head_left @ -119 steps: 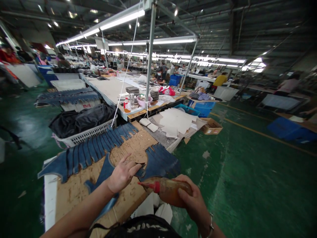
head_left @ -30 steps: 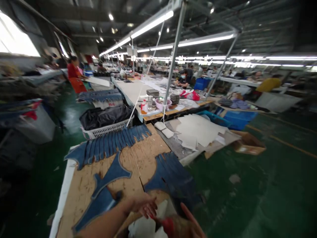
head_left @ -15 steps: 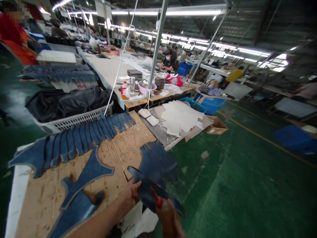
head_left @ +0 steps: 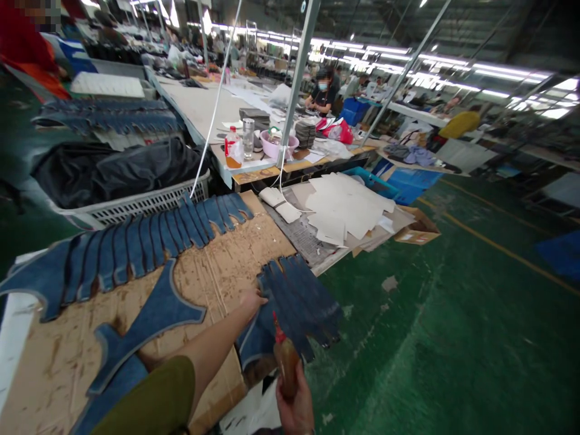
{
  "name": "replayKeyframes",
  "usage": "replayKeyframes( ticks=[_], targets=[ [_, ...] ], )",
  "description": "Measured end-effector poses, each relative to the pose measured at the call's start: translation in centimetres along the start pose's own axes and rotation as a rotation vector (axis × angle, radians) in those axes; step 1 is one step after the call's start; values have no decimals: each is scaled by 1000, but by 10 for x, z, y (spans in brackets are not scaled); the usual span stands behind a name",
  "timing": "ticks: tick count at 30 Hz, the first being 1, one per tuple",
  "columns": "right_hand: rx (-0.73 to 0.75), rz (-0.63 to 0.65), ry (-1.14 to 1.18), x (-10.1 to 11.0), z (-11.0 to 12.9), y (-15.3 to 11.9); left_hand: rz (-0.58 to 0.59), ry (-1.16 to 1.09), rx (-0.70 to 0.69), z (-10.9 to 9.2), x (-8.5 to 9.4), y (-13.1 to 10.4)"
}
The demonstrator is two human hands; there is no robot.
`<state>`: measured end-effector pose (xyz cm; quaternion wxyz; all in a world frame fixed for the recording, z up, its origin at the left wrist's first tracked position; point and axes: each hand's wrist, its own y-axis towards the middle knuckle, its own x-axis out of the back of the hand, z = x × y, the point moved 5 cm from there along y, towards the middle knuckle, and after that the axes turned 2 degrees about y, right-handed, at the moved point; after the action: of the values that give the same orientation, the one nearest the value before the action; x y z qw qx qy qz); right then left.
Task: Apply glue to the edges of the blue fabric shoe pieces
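Note:
My left hand (head_left: 252, 300) is at the left edge of a fanned stack of dark blue cut pieces (head_left: 301, 299), which look like leather. Its fingers are bent together on the end of one piece; the fingertips are partly hidden. In my right hand (head_left: 296, 402) is a squeeze bottle (head_left: 286, 362) of brownish liquid, its red nozzle tilted up towards the stack. One blue piece (head_left: 251, 347) lies nearest me at the table's edge, below my left hand. To the left, a curved blue piece (head_left: 149, 320) with pale edges lies on the stained cardboard (head_left: 212, 278).
Along the cardboard's far side runs an overlapping row of blue pieces (head_left: 131, 248). Behind it stands a white basket (head_left: 149, 205) with black material. Pale sheets (head_left: 347, 205) lie on the adjoining board. A metal post (head_left: 299, 78) rises beyond. Green floor (head_left: 408, 350) is at right.
The blue piece that my left hand held over the table edge is now down against the stack. My left arm reaches farther forward. The bottle has turned more upright, and the view has shifted.

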<state>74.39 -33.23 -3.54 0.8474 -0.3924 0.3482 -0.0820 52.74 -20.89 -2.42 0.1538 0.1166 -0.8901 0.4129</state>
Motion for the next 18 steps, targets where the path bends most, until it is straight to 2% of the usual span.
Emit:
replayKeyframes(
  ticks=[4, 7, 15, 18],
  targets=[
    [-8, -99, 64, 5, -3, 11, -42, 85, -15, -5, -1, 17],
    [-7, -123, 66, 7, -4, 13, -45, 100, -56, -6, -2, 18],
    [-39, -133, 94, 4, -4, 12, 70, 57, -269, 25, 10, -25],
    [-49, -134, 107, 3, -3, 11, 81, 96, -325, 27, 14, -29]
  ],
)
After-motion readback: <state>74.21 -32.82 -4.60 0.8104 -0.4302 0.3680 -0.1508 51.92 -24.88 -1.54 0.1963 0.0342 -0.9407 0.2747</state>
